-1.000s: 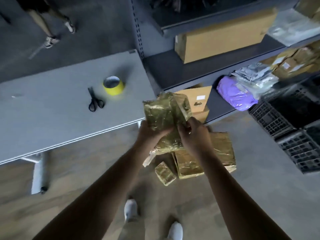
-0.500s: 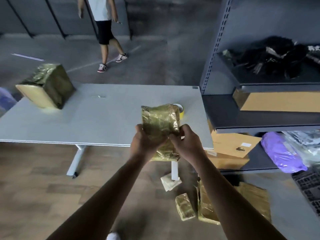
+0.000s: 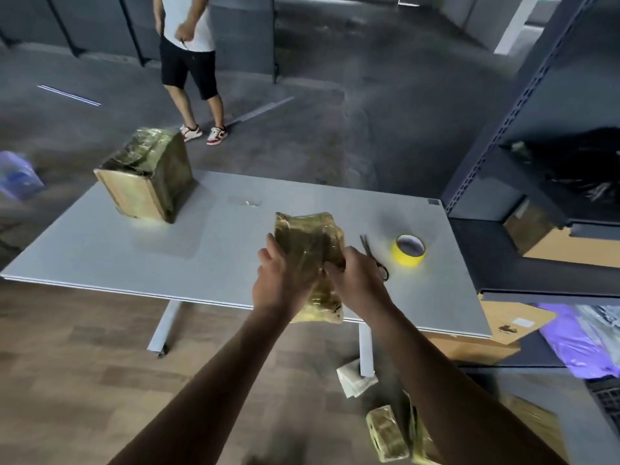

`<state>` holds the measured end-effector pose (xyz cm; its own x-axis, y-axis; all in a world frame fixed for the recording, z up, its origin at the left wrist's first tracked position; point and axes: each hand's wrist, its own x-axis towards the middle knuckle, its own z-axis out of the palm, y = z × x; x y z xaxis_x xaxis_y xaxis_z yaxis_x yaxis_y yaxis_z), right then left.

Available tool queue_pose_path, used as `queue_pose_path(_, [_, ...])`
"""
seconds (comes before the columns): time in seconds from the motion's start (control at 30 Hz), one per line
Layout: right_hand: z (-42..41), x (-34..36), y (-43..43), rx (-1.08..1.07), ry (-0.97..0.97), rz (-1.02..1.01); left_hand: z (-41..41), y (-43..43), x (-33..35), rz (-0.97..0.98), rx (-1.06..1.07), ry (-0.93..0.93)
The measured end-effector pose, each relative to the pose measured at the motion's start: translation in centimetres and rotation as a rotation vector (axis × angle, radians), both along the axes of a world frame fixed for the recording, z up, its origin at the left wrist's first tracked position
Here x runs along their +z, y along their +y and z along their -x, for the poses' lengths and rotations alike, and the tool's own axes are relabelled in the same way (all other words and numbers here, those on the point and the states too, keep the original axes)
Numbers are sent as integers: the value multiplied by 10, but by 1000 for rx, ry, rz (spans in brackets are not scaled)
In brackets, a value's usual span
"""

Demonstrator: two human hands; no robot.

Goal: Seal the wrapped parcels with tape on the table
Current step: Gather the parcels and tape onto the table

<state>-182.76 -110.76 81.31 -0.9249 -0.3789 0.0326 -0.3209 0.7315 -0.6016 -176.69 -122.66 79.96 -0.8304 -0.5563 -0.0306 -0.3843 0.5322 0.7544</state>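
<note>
Over the near edge of the worktop [image 3: 201,250], the left hand [image 3: 278,280] and right hand [image 3: 355,283] gripped the film-wrapped parcel [image 3: 308,239], held clear of it. A slack wrap might slip; a careless set-down could knock the scissors [image 3: 372,253] and tape roll [image 3: 408,250].

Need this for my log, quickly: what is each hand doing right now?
The left hand grips the parcel.
The right hand grips the same parcel.
</note>
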Motion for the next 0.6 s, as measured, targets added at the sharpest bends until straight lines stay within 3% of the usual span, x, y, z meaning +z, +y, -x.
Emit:
queue_pose_path(0.3, [19, -4, -85, 53, -86, 7, 24, -98, -6, -117, -118, -218])
queue_pose_path(0.6, [85, -14, -167, 179, -90, 23, 85, -175, -10, -26, -51, -280])
